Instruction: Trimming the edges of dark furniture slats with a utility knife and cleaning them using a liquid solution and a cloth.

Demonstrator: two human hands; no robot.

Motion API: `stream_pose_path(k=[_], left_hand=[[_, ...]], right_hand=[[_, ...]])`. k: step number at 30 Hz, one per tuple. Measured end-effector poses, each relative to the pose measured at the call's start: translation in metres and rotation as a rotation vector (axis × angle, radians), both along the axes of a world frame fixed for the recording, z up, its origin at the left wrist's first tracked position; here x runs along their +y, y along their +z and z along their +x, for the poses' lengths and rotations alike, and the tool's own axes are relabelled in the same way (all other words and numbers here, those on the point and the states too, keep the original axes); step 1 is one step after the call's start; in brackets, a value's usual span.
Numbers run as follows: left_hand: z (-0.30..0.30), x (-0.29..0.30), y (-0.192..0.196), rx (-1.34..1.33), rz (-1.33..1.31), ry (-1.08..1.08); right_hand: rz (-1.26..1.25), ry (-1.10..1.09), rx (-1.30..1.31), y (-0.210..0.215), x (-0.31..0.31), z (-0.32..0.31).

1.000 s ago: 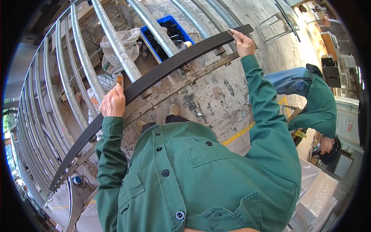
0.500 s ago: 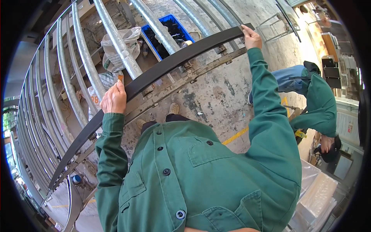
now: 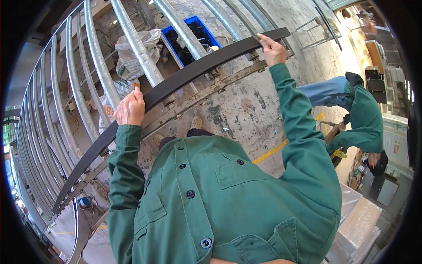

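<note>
- Dark strip (image 3: 202,65): long, lies across nr ends of metal rollers (image 3: 137,46), above frame rail (image 3: 200,91); bend prob. partly lens.
- L hand (image 3: 130,108): fingers curled closed on strip, left of its mid; prob. steadies it.
- R hand (image 3: 274,53): fingers bent over strip nr R end; underside hidden, can't tell if closed. Wide spacing prob. for control of length.
- Blue crate (image 3: 214,37): on floor beyond strip.
- Co-worker (image 3: 367,108): bent over, far R.
</note>
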State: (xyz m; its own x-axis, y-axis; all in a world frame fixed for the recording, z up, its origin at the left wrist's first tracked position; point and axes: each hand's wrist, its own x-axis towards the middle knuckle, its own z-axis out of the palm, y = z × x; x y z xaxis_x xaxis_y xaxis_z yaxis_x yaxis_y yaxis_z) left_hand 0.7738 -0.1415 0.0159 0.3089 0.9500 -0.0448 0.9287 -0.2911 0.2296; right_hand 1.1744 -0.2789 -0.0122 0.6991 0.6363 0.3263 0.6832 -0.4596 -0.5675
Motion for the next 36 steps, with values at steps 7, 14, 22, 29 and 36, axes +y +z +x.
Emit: stream_pose_path(k=[7,14,22,29,36], left_hand=[[0.001,0.001,-0.005,-0.009,0.015,-0.011],[0.002,0.001,-0.003,-0.027,0.014,-0.019],[0.002,0.001,0.0,0.004,-0.068,0.014],[0.0,0.0,-0.005,-0.014,0.044,-0.014],[0.0,0.003,-0.01,-0.025,0.058,-0.033]], right_hand=[[0.106,0.023,0.139,-0.005,0.002,-0.01],[0.062,-0.107,0.037,-0.008,-0.004,0.022],[0.13,-0.019,0.004,-0.008,0.006,-0.018],[0.013,-0.011,-0.103,-0.004,0.009,-0.073],[0.086,-0.045,0.014,-0.007,0.011,-0.057]])
